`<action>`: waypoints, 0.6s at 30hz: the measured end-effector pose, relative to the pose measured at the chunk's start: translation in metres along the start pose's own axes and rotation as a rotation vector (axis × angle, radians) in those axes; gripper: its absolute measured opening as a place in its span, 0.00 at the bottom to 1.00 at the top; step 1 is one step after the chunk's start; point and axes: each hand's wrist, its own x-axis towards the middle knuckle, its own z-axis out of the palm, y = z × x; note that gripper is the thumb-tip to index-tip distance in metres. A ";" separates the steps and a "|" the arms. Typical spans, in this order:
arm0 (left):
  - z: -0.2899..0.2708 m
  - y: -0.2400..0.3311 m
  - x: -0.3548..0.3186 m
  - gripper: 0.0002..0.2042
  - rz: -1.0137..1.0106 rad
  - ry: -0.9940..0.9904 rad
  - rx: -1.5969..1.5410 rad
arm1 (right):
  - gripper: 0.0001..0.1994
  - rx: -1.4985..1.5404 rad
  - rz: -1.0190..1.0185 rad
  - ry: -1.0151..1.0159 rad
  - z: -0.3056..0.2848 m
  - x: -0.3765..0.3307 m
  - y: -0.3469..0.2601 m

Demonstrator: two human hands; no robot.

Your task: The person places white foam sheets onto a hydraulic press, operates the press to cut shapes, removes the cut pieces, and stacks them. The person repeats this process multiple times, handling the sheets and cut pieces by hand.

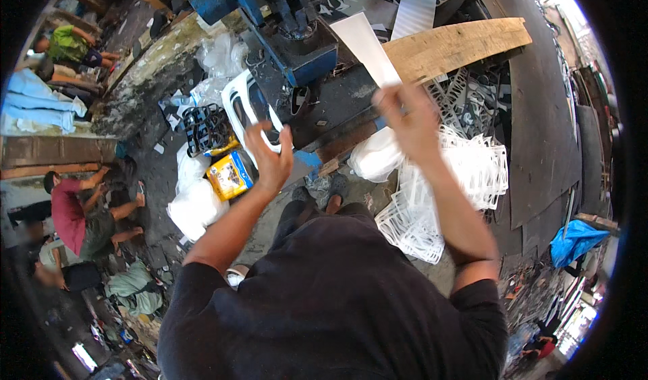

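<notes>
Seen from above my own head: my right hand [413,120] has its grip closed on the lower end of a long white strip [368,48], which rises up and to the left from my fingers, its upper end tilted toward the blue press [287,32]. My left hand [270,158] is raised with the palm spread, its grip wide open and holding nothing, just in front of a white punched sheet [237,103] that leans beside the machine's dark bed. The two hands are near each other but apart.

Behind the strip a bare wooden plank [459,42] runs across to the right, lying over dark metal. Under my right forearm a heap of white cut-out frames [466,177] spills across the floor, with a white bag [374,156] just beside it. To my left, low on the floor, sit a yellow box [229,175], a black moulded piece [206,129] and more white bags [196,204]. My sandalled feet [317,191] show between my arms, below the press.

At the far left edge, people sit on the ground, one in a red shirt [67,211] and one in green [71,42]. A blue tarpaulin [574,239] lies at the right rim.
</notes>
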 end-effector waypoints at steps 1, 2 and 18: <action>0.012 -0.020 -0.034 0.20 -0.071 -0.027 0.024 | 0.11 0.150 0.323 -0.125 0.033 -0.036 0.041; 0.016 -0.028 -0.052 0.24 -0.093 -0.209 0.105 | 0.11 0.237 0.580 -0.195 0.064 -0.067 0.066; 0.006 -0.087 -0.045 0.34 -0.763 -0.843 -0.302 | 0.28 1.273 1.135 0.054 0.204 -0.139 0.084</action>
